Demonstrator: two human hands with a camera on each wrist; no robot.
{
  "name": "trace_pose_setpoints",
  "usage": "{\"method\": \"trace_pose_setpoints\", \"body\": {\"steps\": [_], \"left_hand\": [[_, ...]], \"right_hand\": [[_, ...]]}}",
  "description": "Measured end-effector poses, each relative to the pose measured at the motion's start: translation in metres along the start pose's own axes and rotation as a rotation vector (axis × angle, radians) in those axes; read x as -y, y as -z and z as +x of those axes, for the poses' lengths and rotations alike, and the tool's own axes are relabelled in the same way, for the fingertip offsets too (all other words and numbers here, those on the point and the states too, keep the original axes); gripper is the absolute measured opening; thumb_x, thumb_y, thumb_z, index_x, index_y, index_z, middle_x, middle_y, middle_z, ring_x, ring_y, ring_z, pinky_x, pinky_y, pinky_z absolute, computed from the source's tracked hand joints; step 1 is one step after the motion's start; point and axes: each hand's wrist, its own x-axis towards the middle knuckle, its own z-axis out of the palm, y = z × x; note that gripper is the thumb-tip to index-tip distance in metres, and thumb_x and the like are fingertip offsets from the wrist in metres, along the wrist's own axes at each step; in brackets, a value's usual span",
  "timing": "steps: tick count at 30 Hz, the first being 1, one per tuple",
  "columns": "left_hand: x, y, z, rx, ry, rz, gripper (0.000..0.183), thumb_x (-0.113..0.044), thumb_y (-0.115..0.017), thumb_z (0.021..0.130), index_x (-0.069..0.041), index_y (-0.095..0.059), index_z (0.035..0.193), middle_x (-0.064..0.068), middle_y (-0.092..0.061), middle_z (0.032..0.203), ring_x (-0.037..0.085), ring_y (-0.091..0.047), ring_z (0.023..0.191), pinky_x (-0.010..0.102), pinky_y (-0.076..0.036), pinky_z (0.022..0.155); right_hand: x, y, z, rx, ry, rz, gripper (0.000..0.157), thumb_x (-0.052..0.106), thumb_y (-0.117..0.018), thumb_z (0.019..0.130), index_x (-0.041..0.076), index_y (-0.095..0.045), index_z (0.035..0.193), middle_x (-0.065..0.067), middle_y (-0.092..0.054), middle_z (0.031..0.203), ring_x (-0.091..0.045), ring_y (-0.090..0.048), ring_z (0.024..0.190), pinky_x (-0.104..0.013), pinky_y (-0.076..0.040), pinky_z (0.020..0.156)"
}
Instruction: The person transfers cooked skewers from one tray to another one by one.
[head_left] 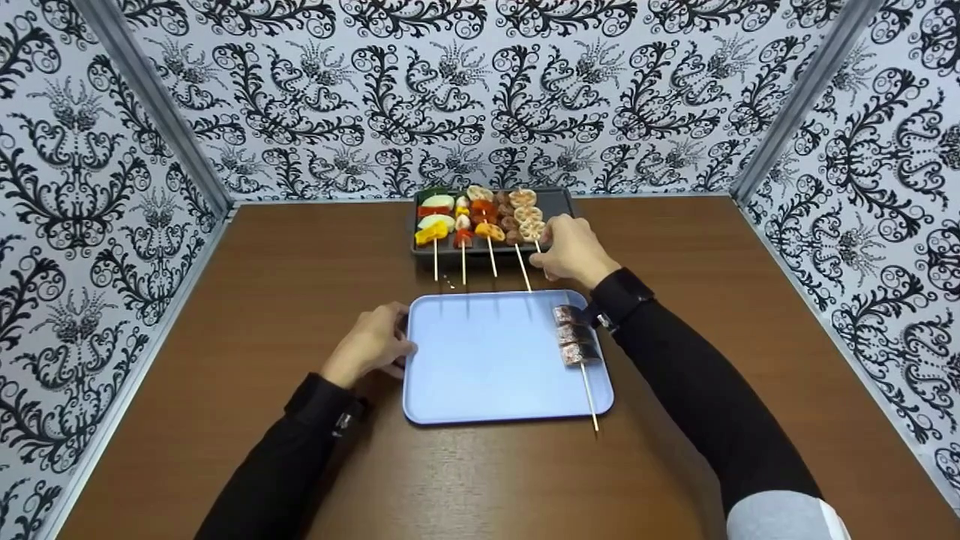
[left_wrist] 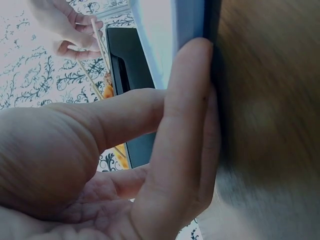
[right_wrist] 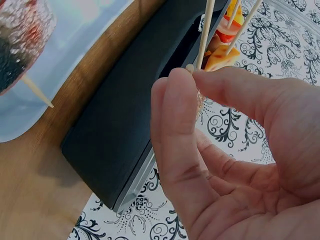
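Note:
My left hand [head_left: 370, 341] grips the left edge of a light blue tray [head_left: 480, 360], thumb at the rim; the left wrist view shows the fingers against the tray's side. On the tray's right part lies a fish skewer [head_left: 576, 334] with silvery-skinned chunks, its stick crossing the front rim. Beyond the tray, my right hand [head_left: 574, 251] pinches the stick end of a skewer of pale round slices [head_left: 527, 206] between thumb and fingertips. That skewer lies rightmost in a row on a dark grill pan [head_left: 555, 201]. In the right wrist view the stick's tip [right_wrist: 190, 68] shows at the fingertips.
Left of the held skewer lie a meatball skewer [head_left: 508, 217] and several vegetable skewers [head_left: 435, 217], sticks pointing toward the tray. Small crumbs [head_left: 448, 281] dot the brown table [head_left: 300, 262]. Patterned walls [head_left: 450, 97] enclose the back and sides.

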Motion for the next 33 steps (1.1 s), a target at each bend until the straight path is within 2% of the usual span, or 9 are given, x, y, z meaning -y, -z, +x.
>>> {"method": "trace_pose_setpoints", "body": {"steps": [5, 9, 13, 20, 26, 33], "left_hand": [[-0.001, 0.001, 0.0, 0.004, 0.0, -0.015, 0.069, 0.004, -0.07, 0.088, -0.001, -0.042, 0.151, 0.022, -0.067, 0.098, 0.026, -0.074, 0.069, 0.038, -0.067, 0.057], [-0.002, 0.0, 0.001, -0.002, 0.016, -0.014, 0.07, 0.004, -0.071, 0.089, -0.002, -0.042, 0.152, 0.022, -0.066, 0.098, 0.026, -0.074, 0.069, 0.038, -0.067, 0.058], [-0.002, 0.0, 0.001, -0.007, 0.024, -0.004, 0.07, 0.004, -0.071, 0.089, -0.002, -0.041, 0.152, 0.021, -0.065, 0.099, 0.026, -0.073, 0.069, 0.037, -0.067, 0.058], [-0.001, -0.003, 0.0, -0.01, 0.03, -0.003, 0.071, 0.004, -0.072, 0.089, -0.003, -0.042, 0.153, 0.021, -0.066, 0.1, 0.026, -0.073, 0.07, 0.036, -0.067, 0.057], [0.001, -0.002, -0.001, -0.01, 0.033, -0.013, 0.071, 0.004, -0.071, 0.089, -0.003, -0.041, 0.153, 0.021, -0.066, 0.101, 0.026, -0.073, 0.071, 0.037, -0.067, 0.058], [0.001, -0.001, -0.004, -0.012, -0.029, 0.006, 0.068, 0.002, -0.07, 0.09, -0.001, -0.042, 0.152, 0.022, -0.065, 0.1, 0.028, -0.073, 0.075, 0.037, -0.067, 0.057]], "right_hand": [[0.004, 0.0, 0.002, -0.025, 0.008, -0.027, 0.004, 0.01, -0.071, 0.08, 0.008, -0.068, 0.079, -0.004, -0.073, 0.061, -0.013, -0.069, 0.049, -0.034, -0.067, 0.071], [0.007, 0.002, 0.005, -0.023, -0.016, -0.042, 0.01, 0.008, -0.074, 0.079, 0.011, -0.072, 0.069, -0.003, -0.073, 0.06, -0.015, -0.072, 0.052, -0.037, -0.068, 0.079], [0.01, 0.003, 0.008, -0.001, -0.057, -0.05, 0.009, 0.007, -0.076, 0.078, 0.011, -0.075, 0.07, -0.004, -0.074, 0.063, -0.017, -0.074, 0.056, -0.04, -0.067, 0.087], [0.014, 0.003, 0.009, 0.027, -0.115, -0.044, 0.007, 0.004, -0.076, 0.076, 0.008, -0.072, 0.073, -0.004, -0.074, 0.063, -0.015, -0.073, 0.053, -0.032, -0.068, 0.07], [0.015, 0.004, 0.011, 0.039, -0.123, -0.058, 0.007, 0.004, -0.075, 0.074, 0.008, -0.069, 0.074, -0.002, -0.072, 0.061, -0.015, -0.073, 0.052, -0.03, -0.067, 0.065], [0.013, 0.008, 0.012, 0.041, -0.129, -0.064, 0.007, 0.002, -0.073, 0.071, 0.007, -0.067, 0.072, -0.002, -0.071, 0.055, -0.016, -0.072, 0.05, -0.029, -0.065, 0.058]]}}
